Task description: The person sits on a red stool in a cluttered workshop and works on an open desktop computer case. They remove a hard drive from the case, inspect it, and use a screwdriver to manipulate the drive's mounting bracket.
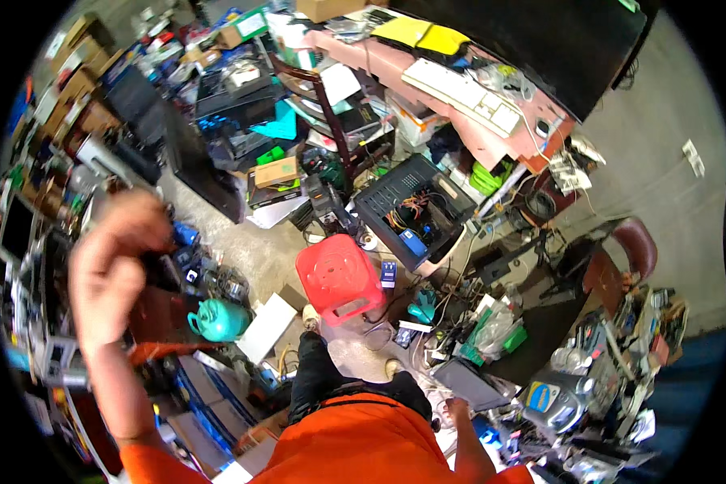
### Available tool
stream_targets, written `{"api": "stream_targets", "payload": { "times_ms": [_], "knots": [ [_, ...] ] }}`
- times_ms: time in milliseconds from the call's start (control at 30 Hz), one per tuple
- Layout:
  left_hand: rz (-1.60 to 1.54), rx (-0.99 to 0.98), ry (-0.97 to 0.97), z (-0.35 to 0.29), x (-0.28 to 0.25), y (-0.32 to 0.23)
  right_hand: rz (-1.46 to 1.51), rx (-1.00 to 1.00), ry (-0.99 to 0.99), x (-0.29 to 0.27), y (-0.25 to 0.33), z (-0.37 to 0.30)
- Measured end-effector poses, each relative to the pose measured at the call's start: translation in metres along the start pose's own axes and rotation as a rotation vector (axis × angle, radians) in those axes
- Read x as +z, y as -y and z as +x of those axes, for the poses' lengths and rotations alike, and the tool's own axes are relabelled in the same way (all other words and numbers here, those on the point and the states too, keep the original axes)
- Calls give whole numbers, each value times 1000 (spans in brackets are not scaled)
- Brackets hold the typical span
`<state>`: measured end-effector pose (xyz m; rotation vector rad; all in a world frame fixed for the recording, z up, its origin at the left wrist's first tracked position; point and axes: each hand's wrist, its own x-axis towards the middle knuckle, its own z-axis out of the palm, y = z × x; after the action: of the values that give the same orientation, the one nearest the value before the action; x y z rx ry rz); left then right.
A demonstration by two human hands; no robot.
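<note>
My left hand (121, 266) is raised at the left, smeared by motion, so its grip does not show. Below it, near the forearm, sits a teal plastic jug (220, 320). My right hand (457, 411) hangs low beside my orange shirt; it is small in view and its fingers are not clear. A dark flat panel (469, 384) lies close to it. In front of my feet stands a red plastic stool (339, 278). Just beyond is an opened black computer case (415, 211) with coloured cables inside. A small blue box (389, 274) lies between them.
A pink-topped desk (532, 129) at the back carries a white keyboard (464, 97). A dark wooden chair (327, 105) stands before it. Left of my feet lies a white box (268, 327). Electronics, cables and boxes crowd both sides, with a grey jug (552, 401) at the right.
</note>
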<state>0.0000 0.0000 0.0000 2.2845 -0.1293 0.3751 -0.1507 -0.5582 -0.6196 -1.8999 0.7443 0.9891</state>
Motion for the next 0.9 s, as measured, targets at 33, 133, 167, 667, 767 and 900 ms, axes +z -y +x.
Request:
{"api": "stream_targets", "payload": {
  "times_ms": [33,133,167,667,767,900],
  "knots": [
    [-88,-124,55,-7,2,28,-138,-63,3,24,-12,0],
    [-632,-577,61,-3,119,250,-707,-340,-209,-3,-101,79],
    [-348,-625,155,-39,112,308,-812,-412,-97,69,-61,55],
    [-101,-846,930,-186,171,429,-274,-188,-50,239,215,-96],
    [131,-561,906,-209,162,443,-319,-229,8,247,222,-80],
    [471,-673,957,-173,157,399,-274,-227,15,250,214,-66]
  ]
}}
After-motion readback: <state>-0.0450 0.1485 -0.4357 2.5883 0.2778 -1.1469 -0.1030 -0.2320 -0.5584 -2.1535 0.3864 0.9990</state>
